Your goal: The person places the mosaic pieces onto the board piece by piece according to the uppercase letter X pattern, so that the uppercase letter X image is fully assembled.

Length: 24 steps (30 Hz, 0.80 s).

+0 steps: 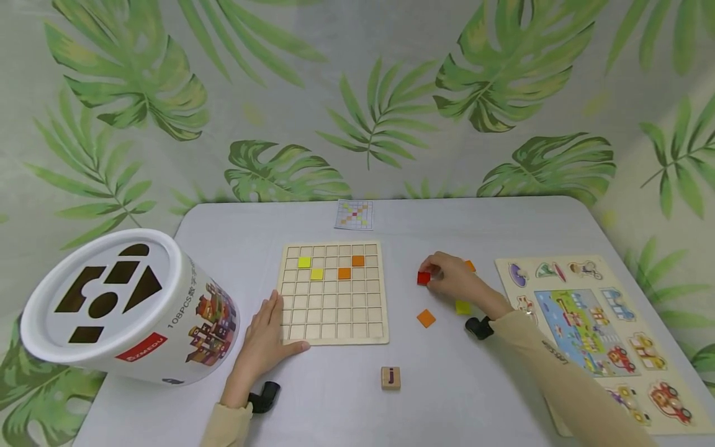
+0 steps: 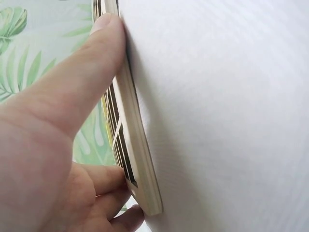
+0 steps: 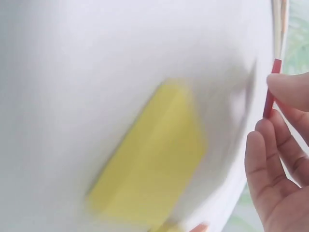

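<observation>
At the far left of the frame a white bucket (image 1: 128,304) lies tipped over. Right of it, the left hand (image 1: 267,338) rests flat, fingers relaxed, against the lower left edge of the wooden grid board (image 1: 333,292) (two yellow and two orange tiles sit in its upper rows). Right of centre, the right hand (image 1: 455,278) pinches a red tile (image 1: 423,278), which lies level with the board's middle rows. An orange tile (image 1: 426,318) and a yellow tile (image 1: 462,307) lie just below; nothing stands between. A puzzle board (image 1: 592,329) fills the right.

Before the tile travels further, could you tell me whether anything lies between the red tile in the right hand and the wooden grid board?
Nothing visible does: the red tile in the right hand faces bare table up to the grid board.
</observation>
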Each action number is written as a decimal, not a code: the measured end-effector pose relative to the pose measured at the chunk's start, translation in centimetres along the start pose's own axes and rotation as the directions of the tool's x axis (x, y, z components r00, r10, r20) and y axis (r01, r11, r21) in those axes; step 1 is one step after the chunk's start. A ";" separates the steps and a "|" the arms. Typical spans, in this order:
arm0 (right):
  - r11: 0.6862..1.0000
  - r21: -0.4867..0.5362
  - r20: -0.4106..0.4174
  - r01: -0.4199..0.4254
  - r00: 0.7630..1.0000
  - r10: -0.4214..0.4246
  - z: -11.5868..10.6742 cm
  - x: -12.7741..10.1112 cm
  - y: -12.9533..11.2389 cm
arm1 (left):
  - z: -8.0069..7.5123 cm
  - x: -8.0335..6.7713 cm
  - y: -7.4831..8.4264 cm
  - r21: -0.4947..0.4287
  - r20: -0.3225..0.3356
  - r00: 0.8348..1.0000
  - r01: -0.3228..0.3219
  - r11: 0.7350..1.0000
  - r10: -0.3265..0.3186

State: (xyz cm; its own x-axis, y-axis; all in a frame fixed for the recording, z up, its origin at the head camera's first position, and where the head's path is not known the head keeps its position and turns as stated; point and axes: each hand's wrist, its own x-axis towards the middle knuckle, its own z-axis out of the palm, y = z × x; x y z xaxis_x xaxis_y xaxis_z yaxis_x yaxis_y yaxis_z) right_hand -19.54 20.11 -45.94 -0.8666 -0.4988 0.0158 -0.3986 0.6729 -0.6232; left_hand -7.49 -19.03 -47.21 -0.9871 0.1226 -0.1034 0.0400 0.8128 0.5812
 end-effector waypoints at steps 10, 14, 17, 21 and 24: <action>0.995 0.077 0.075 0.062 0.995 -0.068 2.8 3.7 -5.4 | -0.1 0.2 0.0 0.007 0.007 1.000 0.002 1.000 -0.002; 0.992 0.083 0.117 0.090 0.988 -0.099 4.4 5.5 -7.7 | -0.1 0.2 0.0 0.006 0.001 1.000 0.000 1.000 0.000; 0.992 0.068 0.141 0.110 0.983 -0.119 5.7 6.9 -9.1 | 0.0 0.2 0.0 0.003 -0.001 1.000 -0.001 1.000 0.001; 0.989 0.044 0.168 0.138 0.975 -0.143 7.2 8.4 -10.5 | 0.1 0.1 -0.1 0.008 0.003 1.000 0.001 1.000 -0.001; 0.988 0.020 0.186 0.154 0.970 -0.155 8.0 9.1 -11.2 | 0.1 0.1 -0.1 0.015 0.004 1.000 0.000 1.000 0.000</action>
State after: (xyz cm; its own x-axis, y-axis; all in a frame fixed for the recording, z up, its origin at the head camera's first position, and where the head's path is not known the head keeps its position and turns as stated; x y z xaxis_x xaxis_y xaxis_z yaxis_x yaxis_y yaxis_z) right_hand -20.52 3.63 -45.09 -0.7232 -0.6898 -0.0332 -0.5214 0.5769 -0.6288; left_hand -7.58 -19.09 -47.37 -0.9864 0.1249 -0.1070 0.0423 0.8212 0.5690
